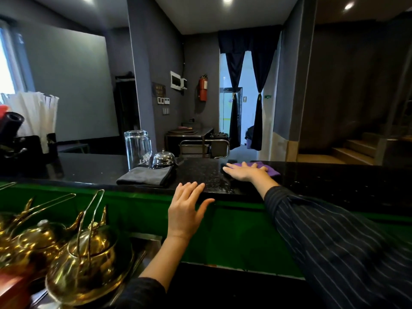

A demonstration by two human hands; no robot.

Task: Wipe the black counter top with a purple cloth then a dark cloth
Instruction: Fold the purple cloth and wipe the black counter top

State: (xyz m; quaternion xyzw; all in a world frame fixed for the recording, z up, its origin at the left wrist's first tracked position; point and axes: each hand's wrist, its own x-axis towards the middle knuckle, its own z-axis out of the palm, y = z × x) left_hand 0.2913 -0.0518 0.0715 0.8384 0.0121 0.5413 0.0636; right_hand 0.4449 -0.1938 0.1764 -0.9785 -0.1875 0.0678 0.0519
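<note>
Black speckled surface (312, 175); purple cloth (272, 171) under right hand (245, 171); dark grey cloth (146, 176) beyond left hand (185, 208); navy pinstriped sleeve (334, 241); green panel (234, 230) below.

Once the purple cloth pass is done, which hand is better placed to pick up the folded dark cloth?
Left, probably. The left hand rests free on the counter top edge, close beside the dark cloth. The right hand is pressed flat on the purple cloth, farther away.

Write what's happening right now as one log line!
right hand: flat on purple cloth, wiping black counter top | left hand: resting on counter edge | dark cloth: folded, untouched
</note>
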